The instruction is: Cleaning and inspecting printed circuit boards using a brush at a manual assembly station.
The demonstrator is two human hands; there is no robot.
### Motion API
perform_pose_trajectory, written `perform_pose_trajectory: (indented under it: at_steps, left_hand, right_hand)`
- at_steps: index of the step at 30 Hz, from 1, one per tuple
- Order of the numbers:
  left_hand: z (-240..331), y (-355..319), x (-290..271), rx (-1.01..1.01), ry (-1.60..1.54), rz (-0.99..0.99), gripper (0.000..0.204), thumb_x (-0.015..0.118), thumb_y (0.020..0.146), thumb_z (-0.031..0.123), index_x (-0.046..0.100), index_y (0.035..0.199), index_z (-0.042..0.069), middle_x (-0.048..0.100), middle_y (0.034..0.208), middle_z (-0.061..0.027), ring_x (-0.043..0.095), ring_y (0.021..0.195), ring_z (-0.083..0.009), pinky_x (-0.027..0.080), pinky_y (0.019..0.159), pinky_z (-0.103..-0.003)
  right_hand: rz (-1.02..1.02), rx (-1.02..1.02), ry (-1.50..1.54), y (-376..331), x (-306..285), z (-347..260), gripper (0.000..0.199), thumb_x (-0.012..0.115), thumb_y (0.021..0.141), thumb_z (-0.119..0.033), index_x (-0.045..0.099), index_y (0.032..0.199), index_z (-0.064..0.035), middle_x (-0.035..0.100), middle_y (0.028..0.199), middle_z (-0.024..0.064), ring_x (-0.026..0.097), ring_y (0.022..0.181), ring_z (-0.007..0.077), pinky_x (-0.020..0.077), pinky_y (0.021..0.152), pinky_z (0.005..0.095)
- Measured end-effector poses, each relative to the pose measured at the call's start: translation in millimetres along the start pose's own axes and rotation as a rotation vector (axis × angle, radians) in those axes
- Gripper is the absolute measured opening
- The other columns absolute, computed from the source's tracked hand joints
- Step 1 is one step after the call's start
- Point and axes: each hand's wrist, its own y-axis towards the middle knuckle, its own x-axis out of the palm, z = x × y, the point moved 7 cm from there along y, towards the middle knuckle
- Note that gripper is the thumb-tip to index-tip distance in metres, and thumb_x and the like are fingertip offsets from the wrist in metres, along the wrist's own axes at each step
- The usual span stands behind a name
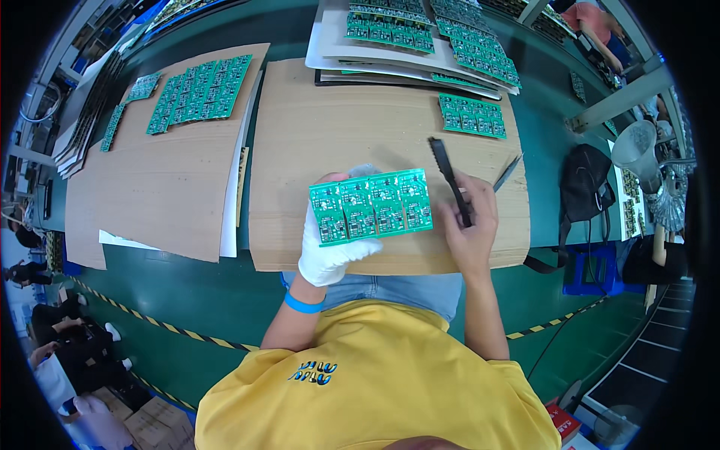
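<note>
My left hand [330, 251], in a white glove with a blue band at the wrist, grips a green circuit board panel [373, 206] by its left side. Small components cover the panel's upward face, and narrow slots divide it into sections. My bare right hand [472, 221] is closed around a slim black brush [448, 171], whose far end points up and to the left. The brush is apart from the panel, just to its right. Beyond my right hand, a thin pointed metal tool [508, 172] lies on the cardboard sheet [330, 112].
Another board panel [472, 116] lies at the cardboard's far right. Behind it, stacked white trays [330, 52] carry several panels. More panels [201, 94] rest on the left cardboard [165, 180]. A black bag [585, 184] sits on the right, near a metal post [619, 101].
</note>
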Motion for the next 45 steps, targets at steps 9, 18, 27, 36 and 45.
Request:
perform_pose_trajectory:
  at_steps: [9, 18, 27, 36, 45]
  left_hand:
    - [-39.7, 15.3, -20.8, -0.164, -0.066, 0.145, 0.067, 0.072, 0.089, -0.001, 0.039, 0.146, 0.01, 0.054, 0.141, -0.0113, 0.06, 0.119, -0.023, 0.057, 0.089, -0.041]
    - [-21.4, 13.7, -0.4, -0.102, -0.008, 0.058, 0.038, 0.038, 0.111, 0.013, 0.036, 0.148, 0.01, 0.055, 0.139, -0.011, 0.06, 0.118, -0.0224, 0.056, 0.088, -0.042]
    - [-8.3, 7.9, -2.3, -0.295, -0.168, -0.031, 0.038, 0.047, 0.11, 0.023, 0.044, 0.144, 0.007, 0.058, 0.137, -0.0147, 0.062, 0.119, -0.0271, 0.056, 0.091, -0.046]
    - [63.7, -27.4, 13.5, -0.376, 0.818, -0.431, 0.077, 0.081, 0.087, 0.032, 0.045, 0.148, 0.002, 0.063, 0.133, -0.0168, 0.063, 0.119, -0.0296, 0.052, 0.098, -0.041]
    - [179.6, -13.6, -35.2, 0.023, 1.444, 0.202, 0.073, 0.087, 0.076, 0.029, 0.059, 0.136, -0.002, 0.066, 0.123, -0.0201, 0.065, 0.115, -0.0315, 0.051, 0.098, -0.038]
  right_hand:
    - [-0.188, 0.254, 0.6, -3.8, 31.7, 4.7, 0.048, 0.074, 0.086, 0.003, 0.055, 0.13, 0.0039, 0.067, 0.104, 0.0088, 0.049, 0.064, 0.005, 0.0367, 0.053, 0.0197]
    - [-0.205, 0.621, 0.998, -6.5, 44.7, 30.6, 0.032, 0.073, 0.093, -0.008, 0.06, 0.121, 0.0028, 0.069, 0.09, 0.0041, 0.048, 0.056, 0.005, 0.0324, 0.047, 0.0206]
    - [-0.203, 0.536, 0.942, -2.2, 39.1, 26.8, 0.034, 0.071, 0.094, -0.007, 0.059, 0.124, 0.0035, 0.068, 0.093, 0.0065, 0.049, 0.058, 0.0057, 0.0371, 0.049, 0.0212]
    - [-0.667, -0.212, 0.399, 25.2, 32.5, -73.3, 0.044, 0.077, 0.085, 0.001, 0.062, 0.127, 0.0055, 0.07, 0.105, 0.0102, 0.063, 0.075, 0.0114, 0.0498, 0.065, 0.0234]
    - [-0.287, -0.024, 0.534, 56.5, 27.5, -36.6, 0.039, 0.074, 0.09, -0.003, 0.064, 0.127, 0.0047, 0.071, 0.096, 0.0069, 0.062, 0.08, 0.0083, 0.0475, 0.065, 0.0216]
